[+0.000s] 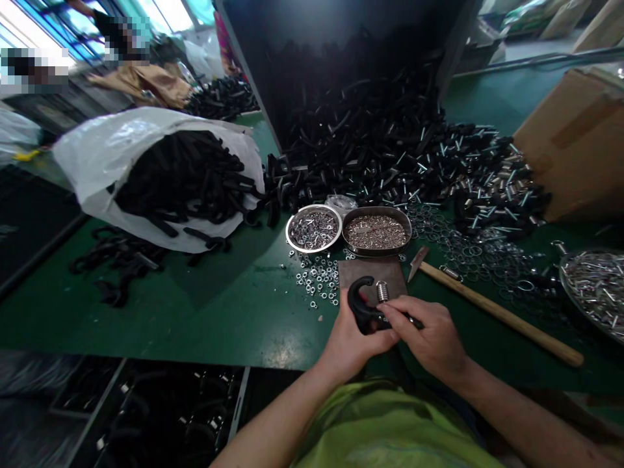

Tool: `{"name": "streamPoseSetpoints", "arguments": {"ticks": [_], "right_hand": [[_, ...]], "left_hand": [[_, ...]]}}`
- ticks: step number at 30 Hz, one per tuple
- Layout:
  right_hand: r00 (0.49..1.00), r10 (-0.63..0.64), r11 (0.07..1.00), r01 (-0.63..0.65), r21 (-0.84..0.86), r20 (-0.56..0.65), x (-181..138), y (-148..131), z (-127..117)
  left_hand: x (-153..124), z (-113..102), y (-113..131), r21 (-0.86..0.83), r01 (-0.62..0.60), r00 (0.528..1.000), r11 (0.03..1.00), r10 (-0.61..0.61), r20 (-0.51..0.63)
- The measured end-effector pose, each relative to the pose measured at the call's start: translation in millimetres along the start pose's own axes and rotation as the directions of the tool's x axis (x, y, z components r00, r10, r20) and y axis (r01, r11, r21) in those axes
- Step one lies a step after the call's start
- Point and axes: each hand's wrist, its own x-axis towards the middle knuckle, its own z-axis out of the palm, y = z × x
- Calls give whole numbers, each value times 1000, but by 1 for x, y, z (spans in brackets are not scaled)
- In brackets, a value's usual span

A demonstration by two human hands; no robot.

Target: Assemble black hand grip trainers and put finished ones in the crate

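Observation:
My left hand (344, 344) is closed around a black hook-shaped part (359, 305), whose curved end points up and away from me. My right hand (433, 335) presses its thumb and fingers together against the near side of this part. A short dark end (413, 320) sticks out between the right fingers; what it belongs to is hidden. Just beyond the right fingertips is a silver ribbed cylinder, like a coil spring (383, 290); I cannot tell whether it is attached to the black part. Both hands are over the near edge of a flat brown metal plate (348, 273).
A hammer (502, 315) lies right. Behind the plate stand a round bowl of small metal pieces (291, 242) and an oval tin (409, 237). Loose nuts (314, 279), wire rings (468, 260), a white sack (92, 175), heaped black parts (351, 156) and a cardboard box (575, 143) surround them.

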Motion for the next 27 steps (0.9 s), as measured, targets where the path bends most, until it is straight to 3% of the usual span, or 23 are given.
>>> {"name": "streamPoseSetpoints", "arguments": {"ticks": [3, 6, 7, 9, 10, 12, 13, 14, 15, 19, 24, 27], "right_hand": [[988, -89, 995, 94, -33, 127, 6, 10, -10], [979, -171, 976, 184, -116, 114, 6, 19, -12], [987, -135, 983, 145, -110, 89, 4, 21, -10], [991, 99, 995, -100, -1, 84, 0, 24, -4], [951, 276, 954, -288, 77, 139, -1, 25, 0], [757, 549, 748, -634, 198, 354, -2, 26, 6], [659, 584, 640, -733, 231, 474, 0, 27, 7], [603, 558, 575, -776, 259, 570, 2, 27, 8], [594, 505, 562, -777, 284, 626, 5, 27, 8], [687, 361, 706, -643, 296, 631, 16, 22, 8], [813, 361, 911, -412, 12, 456, 16, 11, 16], [801, 311, 950, -277, -143, 512, 15, 9, 16]], "left_hand": [[5, -1, -4, -113, 117, 993, 987, -114, 28], [9, -3, -4, -191, 189, 981, 963, -178, 75], [9, -4, -4, -166, 168, 985, 972, -160, 63], [9, -8, -5, -25, 30, 999, 999, -30, -19], [9, -10, -6, 83, -66, 996, 994, 71, -62], [8, -15, -8, 303, -217, 965, 928, 251, -80], [8, -18, -8, 381, -250, 954, 890, 294, -60], [8, -20, -9, 428, -261, 952, 865, 305, -35], [8, -22, -9, 448, -262, 953, 855, 301, -17], [7, -23, -13, 426, -234, 966, 874, 260, -3], [3, -21, -27, 336, -213, 968, 917, 244, -53], [2, -23, -35, 359, -252, 959, 899, 281, -31]]}}
